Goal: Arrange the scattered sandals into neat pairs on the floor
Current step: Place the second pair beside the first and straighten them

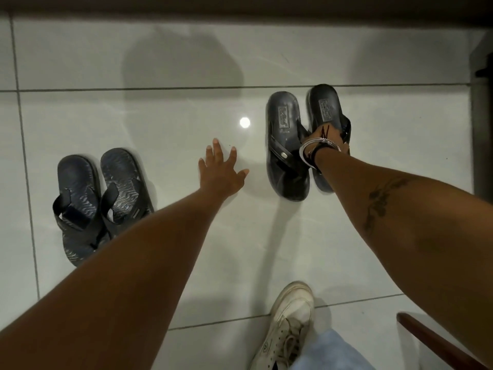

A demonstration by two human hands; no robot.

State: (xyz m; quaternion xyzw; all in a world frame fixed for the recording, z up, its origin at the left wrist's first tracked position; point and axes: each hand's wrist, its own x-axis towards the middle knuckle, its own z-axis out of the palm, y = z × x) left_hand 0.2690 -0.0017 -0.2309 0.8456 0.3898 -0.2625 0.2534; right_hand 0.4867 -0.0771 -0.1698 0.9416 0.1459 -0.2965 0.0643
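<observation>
Two pairs of dark sandals lie on the white tiled floor. At the left, a patterned flip-flop [76, 209] and its mate [125, 182] sit side by side, touching. At the right, a black slide sandal [284, 145] lies beside a second black slide [326, 110]. My right hand [330, 138], with bangles at the wrist, is down on the strap of that second slide, fingers mostly hidden. My left hand [222, 172] hovers with fingers spread over bare floor between the two pairs, holding nothing.
My white sneaker [286, 324] and a pale blue trouser leg [328, 353] are at the bottom. A brown wooden edge [432, 340] juts in at bottom right. Dark furniture [482, 102] stands at the right edge, and a dark ledge [240, 6] runs along the top.
</observation>
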